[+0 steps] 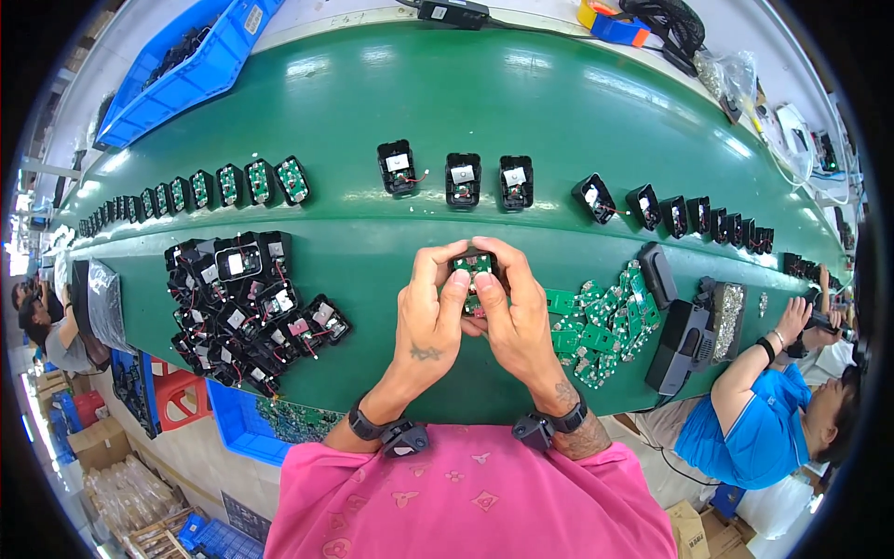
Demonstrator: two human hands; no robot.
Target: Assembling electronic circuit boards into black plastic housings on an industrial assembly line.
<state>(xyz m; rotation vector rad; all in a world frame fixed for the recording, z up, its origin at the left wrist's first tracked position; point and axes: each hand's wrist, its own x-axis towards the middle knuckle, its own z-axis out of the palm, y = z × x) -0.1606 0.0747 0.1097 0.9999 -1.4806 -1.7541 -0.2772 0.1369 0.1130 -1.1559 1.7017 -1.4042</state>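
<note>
Both your hands are closed on one small black housing [475, 270] with a green circuit board seated in it. Your left hand [430, 321] clasps its left side, thumb pressing up against the board's edge. Your right hand [517, 317] clasps its right side, fingers curled over the top. The housing sits between your fingertips, above the green belt [372, 102]. Just left of your grip lies a heap of black housings [247, 312]; just right of it, a pile of loose green boards [605, 321]. Beyond your grip, three open housings [461, 177] stand in a row.
</note>
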